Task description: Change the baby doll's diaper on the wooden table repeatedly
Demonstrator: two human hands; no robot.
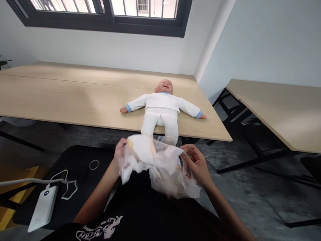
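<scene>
The left grip [120, 150], blurred, has hidden fingertips; across from it, the right grip [198, 163] has bent fingers [191, 148]. Each forearm [99, 191] slants in below its grip.

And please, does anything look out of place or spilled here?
The doll lies oddly low: its legs reach past the edge of the table, partly behind the crumpled wrapping in the left hand and right hand. Also, a power bank with its cable lies on the black seat, a slightly unusual place. I see no spill.
</scene>
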